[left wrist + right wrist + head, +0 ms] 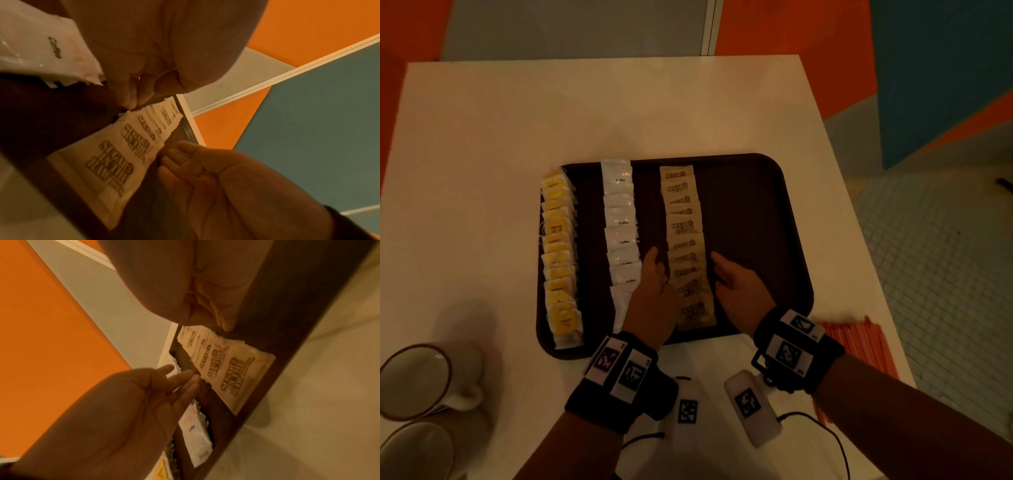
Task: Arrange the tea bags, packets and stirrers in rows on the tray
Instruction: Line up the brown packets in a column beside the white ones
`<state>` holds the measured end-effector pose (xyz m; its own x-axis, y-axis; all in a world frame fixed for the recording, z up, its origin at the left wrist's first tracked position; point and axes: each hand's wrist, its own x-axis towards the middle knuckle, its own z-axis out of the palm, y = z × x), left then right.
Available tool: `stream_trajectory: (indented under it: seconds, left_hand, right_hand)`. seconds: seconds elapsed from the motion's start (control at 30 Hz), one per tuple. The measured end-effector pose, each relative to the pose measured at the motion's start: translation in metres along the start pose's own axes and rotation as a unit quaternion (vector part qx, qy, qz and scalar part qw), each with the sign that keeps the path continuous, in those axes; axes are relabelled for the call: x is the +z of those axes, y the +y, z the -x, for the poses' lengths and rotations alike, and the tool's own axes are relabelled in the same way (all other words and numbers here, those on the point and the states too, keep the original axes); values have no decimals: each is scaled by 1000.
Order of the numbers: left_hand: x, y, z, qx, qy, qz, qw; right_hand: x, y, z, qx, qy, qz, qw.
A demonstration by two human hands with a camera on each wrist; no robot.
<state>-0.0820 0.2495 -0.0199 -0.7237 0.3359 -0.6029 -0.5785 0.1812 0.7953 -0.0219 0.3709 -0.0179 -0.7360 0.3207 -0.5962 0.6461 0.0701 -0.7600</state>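
Observation:
A dark brown tray (756,212) lies on the white table. It carries three rows: yellow tea bags (558,253) on the left, white coffee packets (621,222) in the middle, and brown sugar packets (685,240) to their right. My left hand (659,270) lies along the left edge of the sugar row with straight fingers (131,97) touching it. On the opposite edge my right hand (722,274) touches the row with a fingertip (226,324). Neither hand holds anything. A bundle of orange stirrers (859,342) lies on the table, right of the tray's near corner.
Two white mugs (417,380) stand at the near left of the table. Two white marker-tagged devices (753,407) with cables lie at the near edge. The tray's right third is bare. The table's right edge drops to a tiled floor (928,240).

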Motion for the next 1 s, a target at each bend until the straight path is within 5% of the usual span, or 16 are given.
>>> stream_trajectory:
  seconds: [0.13, 0.4, 0.57, 0.83, 1.0]
  left_hand:
    - [-8, -7, 2, 26, 0, -92, 995]
    - [-5, -13, 13, -25, -23, -25, 999]
    - [-8, -18, 23, 25, -10, -147, 989]
    - [-11, -25, 26, 33, -10, -161, 986]
    - [-9, -7, 20, 14, -29, -23, 999]
  right_hand:
    - [-3, 11, 3, 15, -7, 37, 999]
    - [1, 23, 16, 23, -16, 43, 999]
    - [4, 26, 20, 27, -18, 17, 999]
    - [1, 25, 23, 39, -10, 8, 999]
    - [-5, 23, 14, 42, 14, -6, 999]
